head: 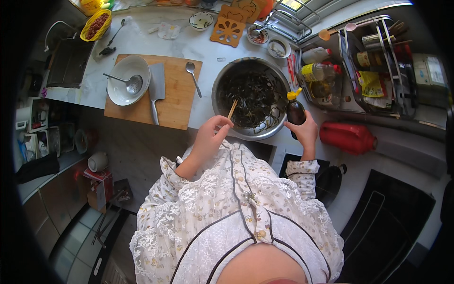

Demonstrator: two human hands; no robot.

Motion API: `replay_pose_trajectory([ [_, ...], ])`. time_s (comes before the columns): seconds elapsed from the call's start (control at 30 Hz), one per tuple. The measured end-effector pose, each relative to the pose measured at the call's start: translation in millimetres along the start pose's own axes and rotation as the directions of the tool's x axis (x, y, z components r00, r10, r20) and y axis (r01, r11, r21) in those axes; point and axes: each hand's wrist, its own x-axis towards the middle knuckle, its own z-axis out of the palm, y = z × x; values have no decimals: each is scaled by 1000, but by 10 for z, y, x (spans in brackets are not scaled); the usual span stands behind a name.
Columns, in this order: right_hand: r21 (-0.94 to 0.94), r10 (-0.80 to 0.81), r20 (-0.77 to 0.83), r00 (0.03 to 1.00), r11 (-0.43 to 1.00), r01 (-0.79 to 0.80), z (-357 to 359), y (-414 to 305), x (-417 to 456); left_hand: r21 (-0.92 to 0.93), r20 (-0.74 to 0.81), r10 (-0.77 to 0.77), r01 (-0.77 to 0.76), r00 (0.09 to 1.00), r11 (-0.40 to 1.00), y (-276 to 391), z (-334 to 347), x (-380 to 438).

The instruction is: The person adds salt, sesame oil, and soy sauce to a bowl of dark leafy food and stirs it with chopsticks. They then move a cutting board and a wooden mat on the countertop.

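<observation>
My left hand (212, 134) is at the near rim of a large steel basin (215, 90), its thumb and forefinger pinched at the ends of wooden chopsticks (232, 108). The chopsticks reach down into dark, wet strands that look like shredded seaweed (253, 94). Lighter pieces show among the strands on the right side. My right hand (305, 130) grips a dark sauce bottle (295, 110) just outside the basin's right rim. The bottle's yellow flip cap (293, 94) is up, and its lower part is partly covered by my fingers.
Left on a wooden board (179, 92) are a white bowl with a skimmer (133, 84), a cleaver (157, 85) and a spoon (190, 67). Small bowls (278, 48) stand behind the basin. Bottles on a rack (321, 72) and a red thermos (345, 137) are at right.
</observation>
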Motion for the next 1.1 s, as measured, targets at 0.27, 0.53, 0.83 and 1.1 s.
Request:
replay_pose_trajectory([
  [0.27,385,-90,38,995,920,68,58,25,-127,35,10,11,-11,1000,999,-29,17,5],
  [0.53,452,-83,112,990,892,23,144,21,-327,21,25,10,-10,1000,1000,-22,40,-32],
  [0.83,195,-99,192,976,979,61,220,88,-564,6,34,-12,12,999,1000,-40,34,-95],
  [1.1,111,-94,251,963,992,68,258,-9,-681,9,40,30,-30,999,1000,-58,54,-115],
])
